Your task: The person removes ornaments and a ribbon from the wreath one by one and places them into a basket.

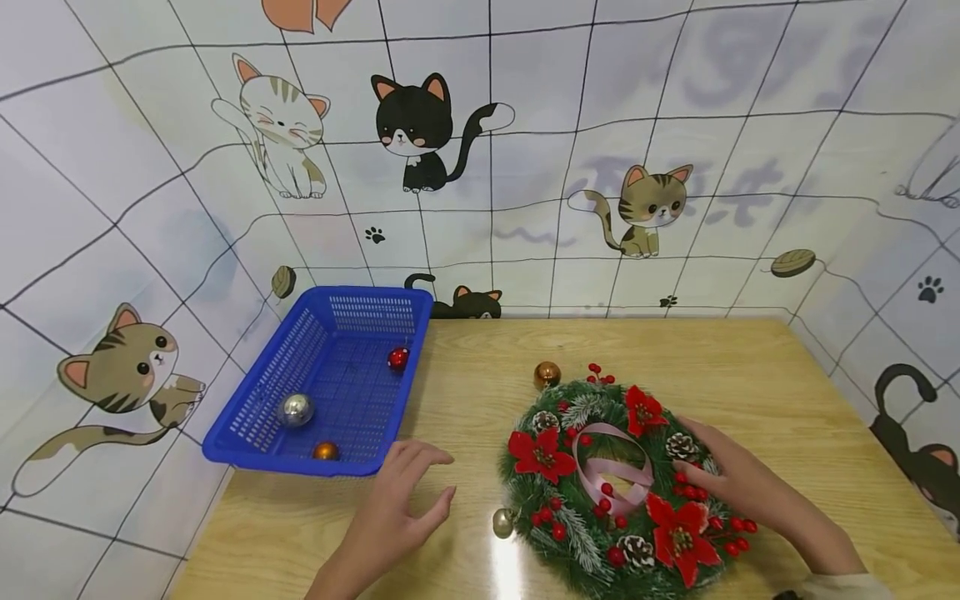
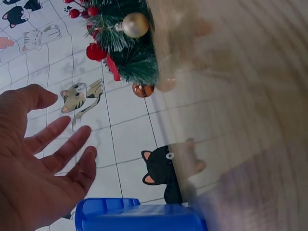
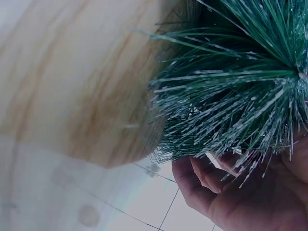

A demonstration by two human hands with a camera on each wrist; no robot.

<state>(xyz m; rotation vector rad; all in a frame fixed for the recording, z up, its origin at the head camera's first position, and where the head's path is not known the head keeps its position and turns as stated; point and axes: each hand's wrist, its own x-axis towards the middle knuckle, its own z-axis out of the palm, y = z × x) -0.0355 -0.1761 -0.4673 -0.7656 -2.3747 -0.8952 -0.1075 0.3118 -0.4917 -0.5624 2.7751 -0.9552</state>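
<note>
Wooden table [image 1: 750, 375]: only right wrist view shows fingers [image 3: 202, 185] under wreath [image 3: 240, 96]

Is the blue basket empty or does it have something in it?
Not empty: the blue basket holds three balls, red, silver and orange.

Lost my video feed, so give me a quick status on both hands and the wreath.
Left hand open, above the table, holding nothing. Right hand grips the wreath at its right edge. Wreath flat on the table; gold bauble between left hand and wreath.
</note>
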